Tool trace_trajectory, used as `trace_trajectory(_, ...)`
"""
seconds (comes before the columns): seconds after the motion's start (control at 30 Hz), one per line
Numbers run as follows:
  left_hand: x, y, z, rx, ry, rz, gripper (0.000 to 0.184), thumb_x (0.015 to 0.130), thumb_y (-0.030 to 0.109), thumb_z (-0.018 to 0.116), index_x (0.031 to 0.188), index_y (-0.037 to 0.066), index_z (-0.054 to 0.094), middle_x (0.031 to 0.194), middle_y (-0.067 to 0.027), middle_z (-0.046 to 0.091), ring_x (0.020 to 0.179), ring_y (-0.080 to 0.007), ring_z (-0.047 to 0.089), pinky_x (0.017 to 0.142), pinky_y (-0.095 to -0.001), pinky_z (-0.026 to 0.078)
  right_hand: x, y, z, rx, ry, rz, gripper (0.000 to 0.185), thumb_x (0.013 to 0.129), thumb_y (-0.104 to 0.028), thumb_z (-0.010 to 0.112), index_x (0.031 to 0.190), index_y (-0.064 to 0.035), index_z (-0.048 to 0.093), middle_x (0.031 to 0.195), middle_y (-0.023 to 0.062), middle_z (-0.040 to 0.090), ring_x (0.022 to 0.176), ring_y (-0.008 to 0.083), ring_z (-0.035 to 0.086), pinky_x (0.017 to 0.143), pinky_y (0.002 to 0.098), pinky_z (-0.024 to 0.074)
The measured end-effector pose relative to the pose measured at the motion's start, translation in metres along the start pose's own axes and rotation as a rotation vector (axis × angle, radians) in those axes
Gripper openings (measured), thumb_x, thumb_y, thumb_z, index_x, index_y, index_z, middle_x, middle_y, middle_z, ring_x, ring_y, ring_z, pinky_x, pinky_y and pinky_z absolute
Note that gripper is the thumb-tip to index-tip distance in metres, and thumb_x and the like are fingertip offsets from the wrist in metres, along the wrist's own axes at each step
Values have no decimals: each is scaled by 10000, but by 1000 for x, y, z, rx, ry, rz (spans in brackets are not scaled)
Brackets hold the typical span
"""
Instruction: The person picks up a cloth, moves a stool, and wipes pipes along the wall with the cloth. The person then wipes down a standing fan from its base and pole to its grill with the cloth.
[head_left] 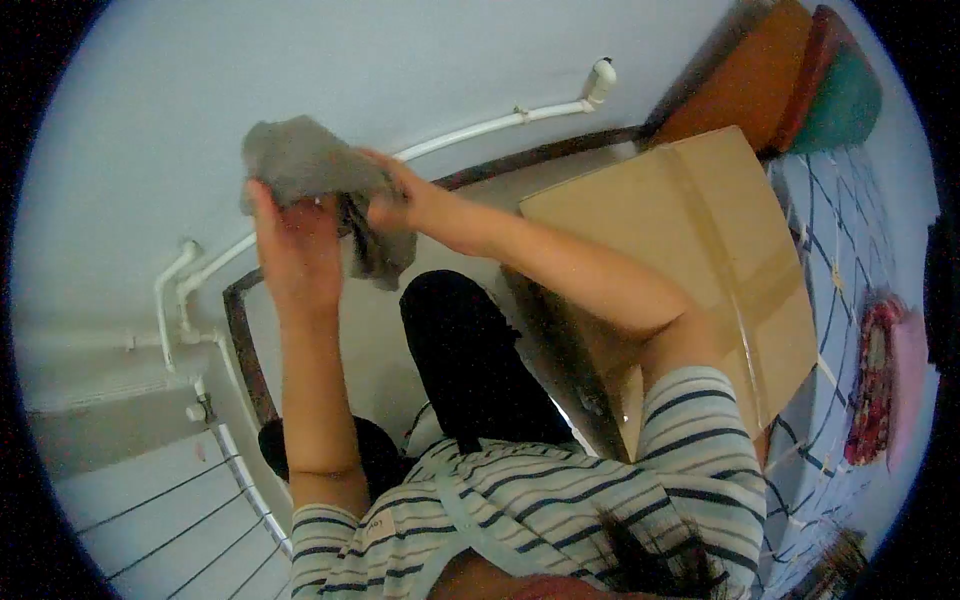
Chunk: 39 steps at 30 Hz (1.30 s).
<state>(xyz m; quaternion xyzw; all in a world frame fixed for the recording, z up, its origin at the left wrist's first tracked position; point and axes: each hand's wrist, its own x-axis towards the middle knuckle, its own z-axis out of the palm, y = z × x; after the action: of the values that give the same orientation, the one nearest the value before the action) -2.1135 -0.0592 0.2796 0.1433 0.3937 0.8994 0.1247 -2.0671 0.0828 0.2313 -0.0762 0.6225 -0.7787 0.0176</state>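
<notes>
A crumpled grey-brown cloth [305, 160] is held up in front of the wall, and a darker part of it hangs down below my right hand. My left hand [300, 245] grips the cloth from beneath, thumb up along its left side. Closed on the cloth's right side is my right hand [415, 205], slightly smeared by motion. Folds hide some of the fingers of both hands. What kind of cloth item it is, I cannot make out.
To the right stands a large taped cardboard box [650, 220], near my right forearm. White pipes [470, 133] run along the wall. A metal rack [180, 500] is at lower left. A patterned bed cover [815, 230] and folded pink cloth [905, 380] lie at far right.
</notes>
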Motion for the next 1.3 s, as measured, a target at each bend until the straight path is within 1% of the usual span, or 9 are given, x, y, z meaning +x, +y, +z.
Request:
trace_trajectory(0.1,7,-1,2,3,-4,47,466,922,382,396,1286,92,372,1291,-94,429,1186,-244,399,1022,-401,283,10,29,-13,-292,-66,-129,580,833,-217,593,1326,-71,326,1166,80,521,1106,166,449,962,309,339)
trace_trajectory(0.2,0,-9,3,-67,29,-14,465,913,342,437,1298,90,365,1311,-93,411,1211,-251,377,1026,-412,281,16,14,-36,-414,132,-111,447,815,-88,506,1249,-82,399,1092,88,552,1037,192,499,923,303,380)
trace_trajectory(0.3,-14,-15,-13,202,-40,30,468,877,253,530,1266,36,387,1283,-99,440,1187,-239,406,999,-395,315,19,3,-100,-574,471,-439,482,725,75,413,1163,-114,475,1040,90,563,1004,209,519,898,305,402)
trace_trajectory(0.4,-26,-19,-51,671,-335,-22,448,827,123,539,1252,35,426,1332,-138,403,1212,-269,415,1026,-386,289,-9,-34,-170,-561,775,-385,481,704,90,413,1136,-104,492,1015,95,564,950,213,533,808,292,447)
trace_trajectory(0.6,-99,-40,-153,804,0,-441,375,834,127,544,1189,26,481,1212,-130,503,1111,-239,492,987,-375,340,-32,-28,-334,-709,1278,-114,375,740,-10,484,1111,-66,486,1020,131,569,929,243,552,788,312,462)
trace_trajectory(0.83,-145,-44,-205,805,225,-515,334,840,138,547,1147,14,503,1146,-122,534,1052,-232,516,943,-363,383,11,65,-441,-1411,1246,456,430,726,-163,589,1125,-44,480,1131,213,504,959,359,548,813,428,456)
trace_trajectory(0.97,-158,-52,-219,787,295,-592,328,849,153,548,1146,21,502,1141,-125,534,1026,-235,526,920,-360,402,10,78,-431,-1433,1189,251,621,747,-215,620,1247,-58,287,1117,256,487,916,403,557,734,431,474)
trace_trajectory(1.03,-156,-60,-209,720,322,-602,339,848,162,548,1154,24,495,1149,-132,527,1025,-237,527,918,-358,404,0,68,-427,-782,1189,191,634,761,-217,622,1255,-79,249,1093,233,514,902,387,567,743,430,463)
trace_trajectory(1.3,-144,-83,-224,628,287,-617,350,847,180,557,1156,29,491,1137,-131,529,1004,-231,536,891,-357,421,9,105,-426,-1143,1323,440,475,805,-226,557,1202,-71,346,1054,159,557,875,317,570,804,412,429)
